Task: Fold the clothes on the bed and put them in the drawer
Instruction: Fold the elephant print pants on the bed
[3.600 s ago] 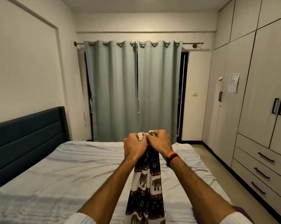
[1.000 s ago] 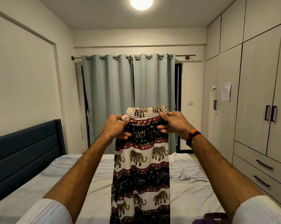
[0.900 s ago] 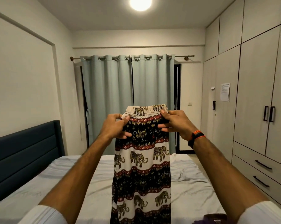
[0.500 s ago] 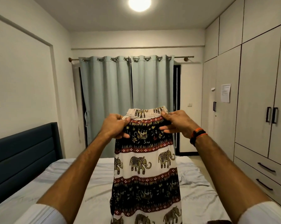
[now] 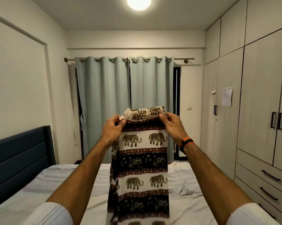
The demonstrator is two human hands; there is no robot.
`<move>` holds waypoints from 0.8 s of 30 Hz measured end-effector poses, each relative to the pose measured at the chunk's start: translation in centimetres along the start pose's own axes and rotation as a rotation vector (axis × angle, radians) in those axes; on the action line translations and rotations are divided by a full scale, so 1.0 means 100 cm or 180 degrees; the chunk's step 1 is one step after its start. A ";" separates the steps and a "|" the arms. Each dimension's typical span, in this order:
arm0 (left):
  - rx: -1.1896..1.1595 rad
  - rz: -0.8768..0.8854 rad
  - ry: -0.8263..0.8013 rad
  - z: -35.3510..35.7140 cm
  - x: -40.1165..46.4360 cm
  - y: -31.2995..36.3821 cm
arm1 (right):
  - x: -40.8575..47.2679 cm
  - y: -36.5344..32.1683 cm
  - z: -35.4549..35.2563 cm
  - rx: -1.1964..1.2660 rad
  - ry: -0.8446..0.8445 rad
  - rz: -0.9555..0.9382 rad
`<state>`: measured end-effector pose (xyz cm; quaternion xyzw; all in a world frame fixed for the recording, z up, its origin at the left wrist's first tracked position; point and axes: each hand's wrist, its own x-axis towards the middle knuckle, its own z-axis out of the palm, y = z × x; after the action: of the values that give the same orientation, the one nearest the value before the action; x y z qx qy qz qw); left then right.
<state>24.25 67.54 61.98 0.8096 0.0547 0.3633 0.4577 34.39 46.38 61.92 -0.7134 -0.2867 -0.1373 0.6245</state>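
I hold up elephant-print trousers (image 5: 142, 168), banded in black, red and white, in front of me above the bed (image 5: 47, 189). My left hand (image 5: 112, 130) pinches the left end of the white waistband. My right hand (image 5: 171, 125), with an orange-and-black band on its wrist, pinches the right end. The cloth hangs straight down between my arms, and its lower end runs out of the frame. The drawers (image 5: 260, 181) with black handles sit closed at the base of the wardrobe on the right.
A dark blue headboard (image 5: 18, 159) stands on the left. Pale green curtains (image 5: 124, 104) hang behind the bed. A tall wardrobe (image 5: 258, 103) fills the right wall, with a paper sheet (image 5: 227, 96) stuck to one door. A narrow floor strip runs between bed and wardrobe.
Both hands have raised the trousers slightly and the waistband now tips forward over my fingers. Earlier still, my hands held the cloth bunched together, then spread apart.
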 end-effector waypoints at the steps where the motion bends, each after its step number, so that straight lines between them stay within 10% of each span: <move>1: -0.0059 0.0104 -0.0001 -0.003 0.001 0.005 | -0.001 -0.006 -0.002 0.0058 0.0040 -0.0133; 10: -0.0187 0.0062 -0.0197 -0.022 -0.063 0.006 | -0.069 -0.016 -0.014 0.0190 -0.0182 -0.0224; 24: 0.0124 -0.1419 -0.1360 -0.014 -0.333 -0.156 | -0.364 0.122 0.010 -0.0215 -0.0662 0.1609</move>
<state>2.92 63.49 32.29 0.8444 0.1405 0.0744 0.5116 12.27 38.08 31.68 -0.7930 -0.1574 0.0875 0.5820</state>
